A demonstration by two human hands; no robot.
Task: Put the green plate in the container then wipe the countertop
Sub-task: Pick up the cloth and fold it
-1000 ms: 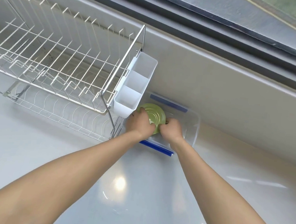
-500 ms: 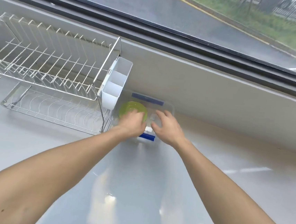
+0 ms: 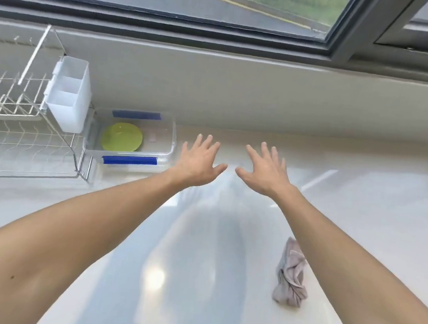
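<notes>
The green plate (image 3: pixel 122 137) lies flat inside the clear plastic container (image 3: pixel 169 142), which has blue clips at its front and back and stands against the back wall. My left hand (image 3: pixel 200 160) hovers over the white countertop (image 3: pixel 200 239) just right of the container, fingers spread and holding nothing. My right hand (image 3: pixel 264 170) hovers beside it, further right, also spread and empty. A crumpled grey cloth (image 3: pixel 291 279) lies on the countertop near the front edge, under my right forearm.
A wire dish rack (image 3: pixel 15 127) stands at the left with a white cutlery holder (image 3: pixel 69 94) hung on its right end, touching the container's left side. A window sill and window run along the back. The counter's front edge shows at lower right.
Both hands let go of the green plate, left it in the container and moved right, out over the countertop. The view swung right and the cloth came into sight.
</notes>
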